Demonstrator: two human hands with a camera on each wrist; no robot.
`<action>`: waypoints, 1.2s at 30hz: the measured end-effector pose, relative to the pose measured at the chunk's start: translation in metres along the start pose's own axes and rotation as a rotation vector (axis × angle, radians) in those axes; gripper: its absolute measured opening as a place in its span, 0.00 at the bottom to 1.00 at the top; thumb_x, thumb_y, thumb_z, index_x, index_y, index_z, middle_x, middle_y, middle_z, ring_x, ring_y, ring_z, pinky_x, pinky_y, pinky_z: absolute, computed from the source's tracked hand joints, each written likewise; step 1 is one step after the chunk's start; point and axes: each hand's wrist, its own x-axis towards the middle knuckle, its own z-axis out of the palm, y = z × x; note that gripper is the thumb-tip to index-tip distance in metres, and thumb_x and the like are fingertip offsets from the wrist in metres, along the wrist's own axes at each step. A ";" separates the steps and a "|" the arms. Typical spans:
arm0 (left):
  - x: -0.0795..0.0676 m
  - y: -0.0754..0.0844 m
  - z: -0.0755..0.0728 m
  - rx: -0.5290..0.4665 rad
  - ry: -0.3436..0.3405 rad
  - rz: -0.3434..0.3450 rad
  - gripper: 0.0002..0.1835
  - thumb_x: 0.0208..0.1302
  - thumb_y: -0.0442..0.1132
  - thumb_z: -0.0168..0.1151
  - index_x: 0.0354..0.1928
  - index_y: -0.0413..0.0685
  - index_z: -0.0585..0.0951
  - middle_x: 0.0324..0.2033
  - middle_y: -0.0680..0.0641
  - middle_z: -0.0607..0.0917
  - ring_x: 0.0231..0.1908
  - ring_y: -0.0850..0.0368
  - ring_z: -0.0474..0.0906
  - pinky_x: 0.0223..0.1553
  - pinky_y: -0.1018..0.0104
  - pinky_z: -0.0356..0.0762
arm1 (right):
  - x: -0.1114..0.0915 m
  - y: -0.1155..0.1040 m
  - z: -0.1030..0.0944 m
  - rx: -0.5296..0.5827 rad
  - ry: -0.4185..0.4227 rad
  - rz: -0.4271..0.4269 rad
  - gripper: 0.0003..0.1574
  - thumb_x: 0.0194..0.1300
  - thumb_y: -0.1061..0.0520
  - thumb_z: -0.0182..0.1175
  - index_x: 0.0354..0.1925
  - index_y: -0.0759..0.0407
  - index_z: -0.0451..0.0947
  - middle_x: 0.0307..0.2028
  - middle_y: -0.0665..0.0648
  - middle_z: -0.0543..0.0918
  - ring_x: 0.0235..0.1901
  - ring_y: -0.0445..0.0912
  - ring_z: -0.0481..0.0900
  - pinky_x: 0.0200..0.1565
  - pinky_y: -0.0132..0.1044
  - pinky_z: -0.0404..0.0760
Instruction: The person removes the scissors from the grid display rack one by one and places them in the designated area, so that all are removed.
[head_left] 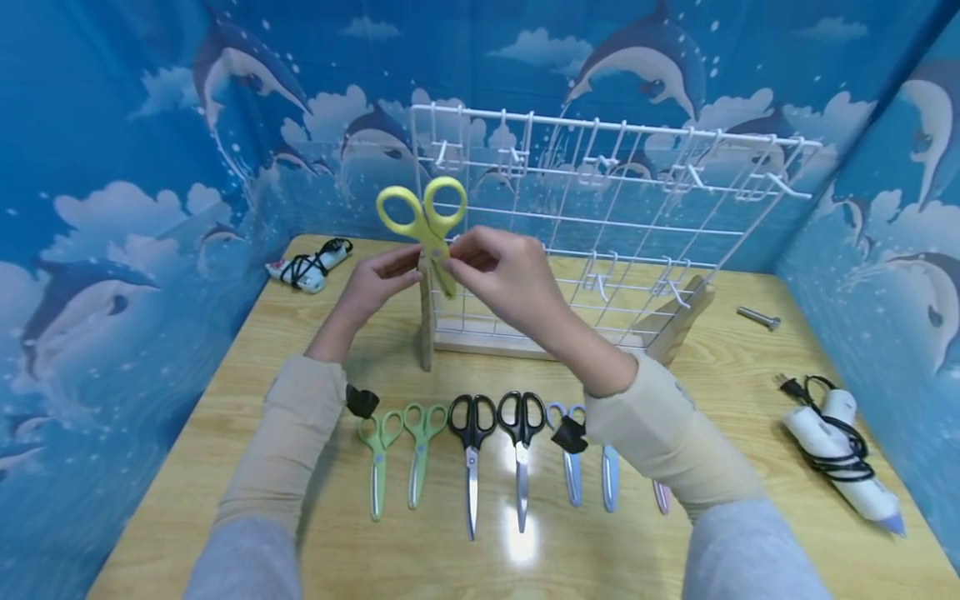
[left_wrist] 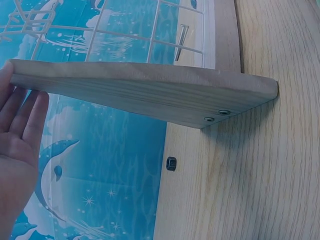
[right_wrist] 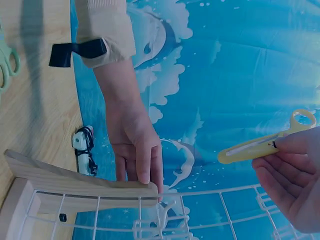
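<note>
Yellow-handled scissors are pinched in my right hand, with their loops up and their tips pointing down. They are raised before the upper left of a white wire grid rack. In the right wrist view, the scissors show a pale strip along the closed blades. My left hand holds the top end of the rack's wooden side support with thumb and fingers. White hooks hang on the grid in an upper and a lower row, with nothing on them.
Below the rack lie several scissors in a row: green, black, blue, and a partly hidden pink one. Cord-wrapped white tools lie right and back left. A metal bolt lies right of the rack.
</note>
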 end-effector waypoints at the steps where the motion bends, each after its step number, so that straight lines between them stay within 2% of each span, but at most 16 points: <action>1: 0.004 -0.009 -0.003 -0.022 -0.008 0.005 0.28 0.49 0.43 0.61 0.55 0.58 0.68 0.54 0.51 0.70 0.53 0.59 0.66 0.51 0.66 0.69 | -0.006 0.001 -0.003 0.002 0.004 0.000 0.07 0.52 0.60 0.59 0.31 0.62 0.77 0.28 0.53 0.81 0.25 0.36 0.76 0.30 0.22 0.76; 2: 0.004 -0.008 -0.003 0.003 0.004 -0.017 0.27 0.50 0.43 0.61 0.55 0.58 0.68 0.54 0.51 0.70 0.53 0.58 0.66 0.52 0.64 0.68 | -0.012 0.002 -0.006 0.003 0.007 -0.001 0.06 0.52 0.60 0.59 0.31 0.62 0.77 0.28 0.53 0.81 0.25 0.37 0.76 0.30 0.22 0.76; 4: 0.012 -0.023 -0.008 -0.006 0.005 -0.039 0.28 0.49 0.42 0.61 0.56 0.57 0.68 0.55 0.51 0.69 0.54 0.58 0.65 0.52 0.65 0.68 | -0.025 0.004 -0.011 -0.004 0.011 0.003 0.06 0.50 0.61 0.60 0.30 0.62 0.77 0.28 0.54 0.81 0.26 0.37 0.77 0.31 0.22 0.77; 6: 0.022 -0.050 -0.016 -0.001 0.003 -0.026 0.29 0.49 0.42 0.62 0.56 0.59 0.67 0.55 0.53 0.68 0.54 0.60 0.65 0.51 0.67 0.69 | -0.040 0.008 -0.017 -0.020 0.007 0.024 0.06 0.49 0.62 0.61 0.30 0.62 0.77 0.28 0.53 0.81 0.26 0.38 0.77 0.31 0.23 0.77; 8: 0.030 -0.070 -0.020 0.055 0.023 -0.014 0.27 0.50 0.44 0.60 0.56 0.62 0.67 0.55 0.54 0.69 0.53 0.60 0.66 0.50 0.67 0.70 | -0.055 0.012 -0.024 -0.042 0.000 0.056 0.06 0.49 0.62 0.61 0.30 0.61 0.77 0.28 0.53 0.81 0.26 0.38 0.77 0.31 0.23 0.77; 11: 0.045 -0.111 -0.031 0.056 0.034 0.043 0.28 0.50 0.45 0.60 0.56 0.65 0.66 0.54 0.57 0.69 0.53 0.62 0.66 0.48 0.67 0.71 | -0.079 0.025 -0.033 -0.057 0.017 0.084 0.05 0.48 0.64 0.62 0.28 0.60 0.78 0.26 0.52 0.81 0.26 0.39 0.77 0.30 0.25 0.78; 13: 0.049 -0.124 -0.033 0.062 0.050 0.061 0.28 0.50 0.45 0.60 0.56 0.66 0.66 0.54 0.58 0.69 0.52 0.62 0.66 0.48 0.66 0.71 | -0.093 0.028 -0.042 -0.084 0.039 0.092 0.05 0.46 0.66 0.62 0.27 0.62 0.77 0.25 0.53 0.81 0.25 0.40 0.77 0.30 0.25 0.78; 15: 0.051 -0.128 -0.034 0.063 0.060 0.054 0.28 0.50 0.45 0.61 0.55 0.66 0.67 0.54 0.58 0.69 0.53 0.61 0.66 0.49 0.64 0.71 | -0.109 0.039 -0.050 -0.122 0.072 0.092 0.06 0.44 0.69 0.63 0.25 0.63 0.77 0.23 0.54 0.80 0.24 0.39 0.77 0.29 0.24 0.77; 18: 0.050 -0.128 -0.034 0.080 0.068 0.061 0.27 0.50 0.46 0.60 0.55 0.67 0.67 0.53 0.58 0.70 0.52 0.62 0.67 0.47 0.65 0.72 | -0.139 0.067 -0.063 -0.127 0.106 0.171 0.06 0.44 0.68 0.63 0.26 0.63 0.77 0.24 0.57 0.80 0.24 0.40 0.77 0.28 0.24 0.77; 20: 0.050 -0.128 -0.033 0.076 0.060 0.065 0.27 0.50 0.46 0.60 0.55 0.66 0.67 0.54 0.58 0.70 0.52 0.62 0.67 0.47 0.66 0.72 | -0.175 0.118 -0.069 -0.113 0.144 0.241 0.06 0.46 0.63 0.63 0.27 0.57 0.78 0.27 0.53 0.80 0.25 0.38 0.76 0.27 0.22 0.76; 24: 0.051 -0.126 -0.032 0.060 0.049 0.077 0.27 0.50 0.45 0.60 0.55 0.65 0.67 0.54 0.57 0.70 0.52 0.61 0.67 0.47 0.66 0.73 | -0.254 0.218 -0.082 -0.116 0.174 0.459 0.09 0.49 0.49 0.61 0.33 0.46 0.78 0.31 0.46 0.80 0.29 0.36 0.77 0.28 0.23 0.77; 25: 0.051 -0.126 -0.032 0.058 0.047 0.079 0.27 0.50 0.45 0.60 0.55 0.65 0.67 0.54 0.57 0.70 0.52 0.61 0.67 0.47 0.66 0.73 | -0.267 0.228 -0.088 -0.068 0.165 0.497 0.09 0.52 0.48 0.59 0.34 0.47 0.78 0.31 0.46 0.80 0.30 0.37 0.77 0.29 0.23 0.77; 27: 0.052 -0.125 -0.031 0.054 0.051 0.076 0.27 0.50 0.45 0.61 0.55 0.65 0.68 0.54 0.57 0.70 0.52 0.61 0.67 0.47 0.66 0.73 | -0.293 0.247 -0.098 -0.070 0.162 0.598 0.13 0.52 0.47 0.58 0.36 0.49 0.77 0.31 0.48 0.80 0.30 0.40 0.78 0.28 0.26 0.77; 30: 0.052 -0.126 -0.030 0.057 0.055 0.071 0.27 0.50 0.45 0.60 0.55 0.65 0.67 0.54 0.57 0.70 0.52 0.61 0.67 0.47 0.66 0.73 | -0.319 0.254 -0.116 -0.052 0.171 0.706 0.16 0.54 0.48 0.56 0.39 0.55 0.76 0.30 0.54 0.80 0.29 0.43 0.78 0.28 0.28 0.77; 32: 0.053 -0.126 -0.029 0.055 0.055 0.070 0.27 0.50 0.45 0.60 0.55 0.66 0.67 0.54 0.57 0.70 0.52 0.61 0.67 0.47 0.65 0.73 | -0.337 0.265 -0.126 -0.127 0.173 0.778 0.19 0.53 0.44 0.56 0.40 0.54 0.76 0.31 0.53 0.80 0.29 0.43 0.78 0.28 0.29 0.78; 36: 0.053 -0.127 -0.029 0.051 0.053 0.075 0.27 0.50 0.45 0.60 0.55 0.65 0.67 0.54 0.57 0.70 0.52 0.61 0.66 0.47 0.66 0.72 | -0.360 0.265 -0.143 -0.180 0.138 0.882 0.24 0.54 0.41 0.53 0.42 0.55 0.74 0.32 0.52 0.79 0.29 0.41 0.78 0.28 0.30 0.79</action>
